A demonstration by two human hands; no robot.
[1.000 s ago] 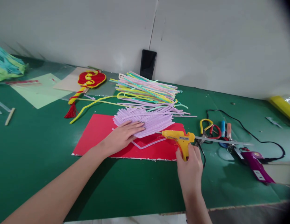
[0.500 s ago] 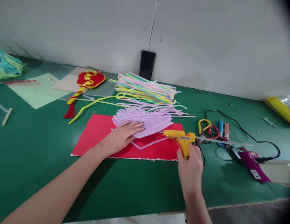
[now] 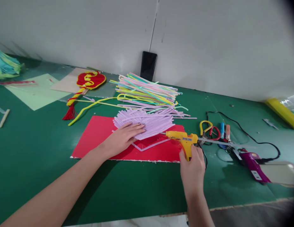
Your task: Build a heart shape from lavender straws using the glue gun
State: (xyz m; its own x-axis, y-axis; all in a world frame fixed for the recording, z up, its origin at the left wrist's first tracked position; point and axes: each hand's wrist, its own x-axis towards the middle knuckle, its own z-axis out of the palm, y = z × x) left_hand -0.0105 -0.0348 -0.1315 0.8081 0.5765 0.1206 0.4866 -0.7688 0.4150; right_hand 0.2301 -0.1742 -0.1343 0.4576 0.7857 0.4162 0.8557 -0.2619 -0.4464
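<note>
Two bare hands at work on a green felt-like table cover [image 3: 42, 151]. We see the left hand [image 3: 124, 138] lying flat, palm down, fingers stretched out and close together, pressing on the near edge of a lilac fan [image 3: 149, 121]. The fan is a flat, roughly heart-shaped layer of thin fuzzy lilac stems set side by side. It rests on a smooth red board [image 3: 97, 137], a rectangle with a whitish cut edge, mid-table in front of us. A thin lilac outline strip pokes out below the fan on the board.

We see the right hand [image 3: 193, 168] wrapped around the grip of a yellow plastic glue gun [image 3: 182, 137], fingers clamped on the handle. The gun sits at the board's right end, metal nozzle aimed left at the fan's right edge; we cannot tell if the tip touches. A clear glue stick [image 3: 220, 143] juts from its back, and a black cord [image 3: 255, 138] loops off to the right.

Behind the fan lies a loose pile of pastel stems [image 3: 147, 93] in pink, yellow, green and lilac, long, thin and mostly straight. Left of the pile is a red and yellow ornament [image 3: 90, 80], rounded, with a twisted cord and red tassel. A black phone [image 3: 148, 65] leans on the white wall. Scissors [image 3: 208, 128] with yellow and red loops lie just right of the gun, and a glossy purple tool [image 3: 253, 162] lies further right. A pale green sheet [image 3: 35, 93] lies flat at far left.
</note>
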